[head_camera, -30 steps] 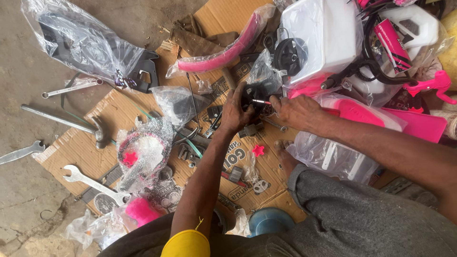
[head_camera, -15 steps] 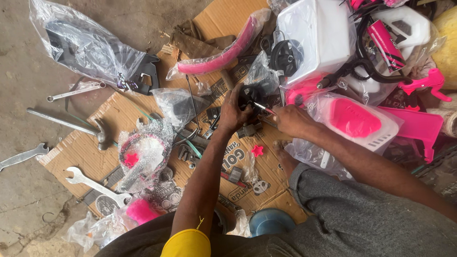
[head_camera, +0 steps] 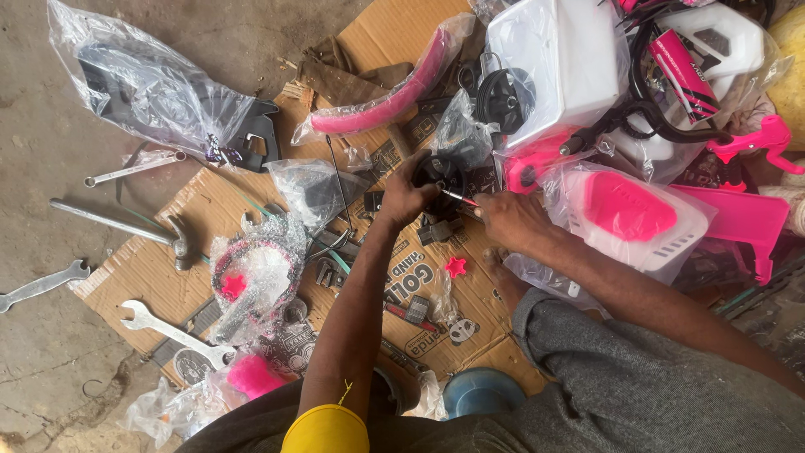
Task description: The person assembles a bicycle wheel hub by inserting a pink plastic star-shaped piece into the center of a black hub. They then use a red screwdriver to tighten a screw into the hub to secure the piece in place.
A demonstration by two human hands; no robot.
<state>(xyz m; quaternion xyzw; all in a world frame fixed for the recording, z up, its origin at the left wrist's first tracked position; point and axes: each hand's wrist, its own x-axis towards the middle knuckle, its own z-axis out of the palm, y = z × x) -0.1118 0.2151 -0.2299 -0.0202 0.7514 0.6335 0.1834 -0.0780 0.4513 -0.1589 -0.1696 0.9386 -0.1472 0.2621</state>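
Observation:
My left hand (head_camera: 404, 195) grips a small black round part (head_camera: 442, 178) partly wrapped in clear plastic, above the flattened cardboard (head_camera: 168, 268). My right hand (head_camera: 510, 220) pinches a thin metal rod or screwdriver (head_camera: 459, 198) whose tip meets the black part. Another small black piece (head_camera: 438, 230) lies just below the hands. A pink star-shaped knob (head_camera: 454, 267) rests on the cardboard beneath my right wrist.
Wrenches (head_camera: 172, 331), a hammer (head_camera: 126, 226) and bagged parts (head_camera: 151, 84) lie to the left. A pink fender (head_camera: 386, 105), white and pink plastic body panels (head_camera: 625, 210) and black cables crowd the upper right. A blue bowl (head_camera: 478, 393) sits near my knee.
My right hand has drawn slightly back toward me while the rod stays against the black part. The view shifted a little; my left hand keeps its grip.

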